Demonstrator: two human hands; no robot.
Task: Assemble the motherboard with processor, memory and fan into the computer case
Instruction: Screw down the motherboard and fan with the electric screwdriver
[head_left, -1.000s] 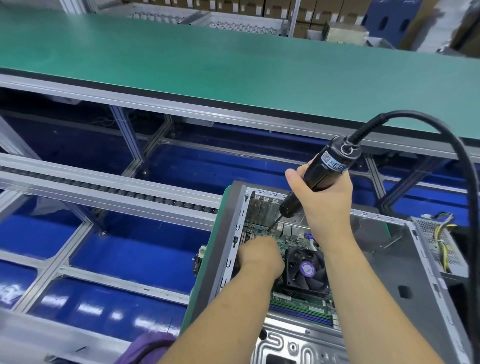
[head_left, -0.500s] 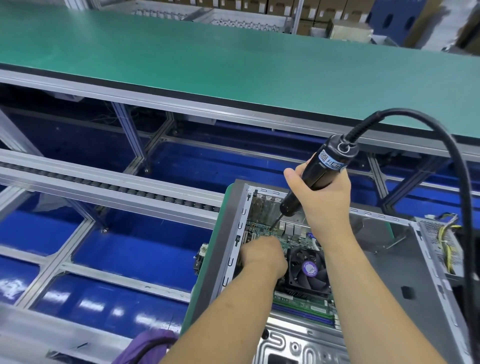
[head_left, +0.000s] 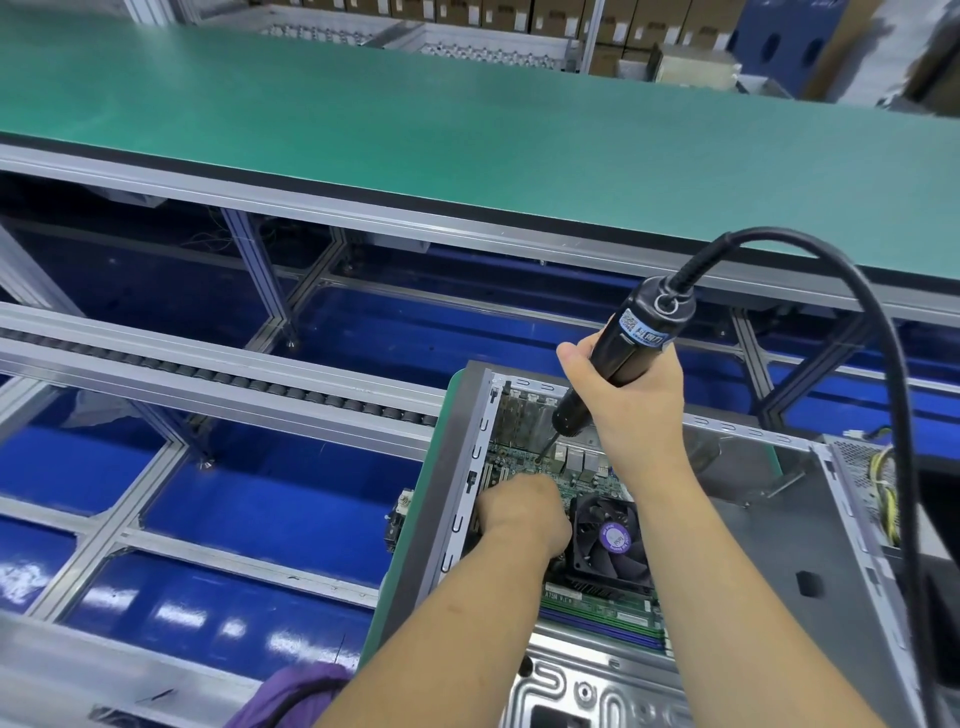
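Note:
The open grey computer case (head_left: 467, 467) lies at the lower right on a green pallet. Inside it sits the green motherboard (head_left: 519, 460) with a black fan (head_left: 610, 540) and memory sticks (head_left: 602, 621) below the fan. My right hand (head_left: 634, 405) grips a black electric screwdriver (head_left: 631, 345), tilted, its bit touching the board's upper left area. My left hand (head_left: 524, 512) rests on the board just left of the fan, knuckles up; its fingers are hidden, so what they do is unclear.
The screwdriver's black cable (head_left: 878, 395) arcs over the case's right side. A power supply with yellow wires (head_left: 878, 488) sits at the far right. A roller conveyor rail (head_left: 208, 371) runs left of the case, a green-topped bench (head_left: 415, 135) behind it. The floor is blue.
The camera has tipped slightly, shifting the scene. The screwdriver stays on the same spot of the board and my left hand has not moved.

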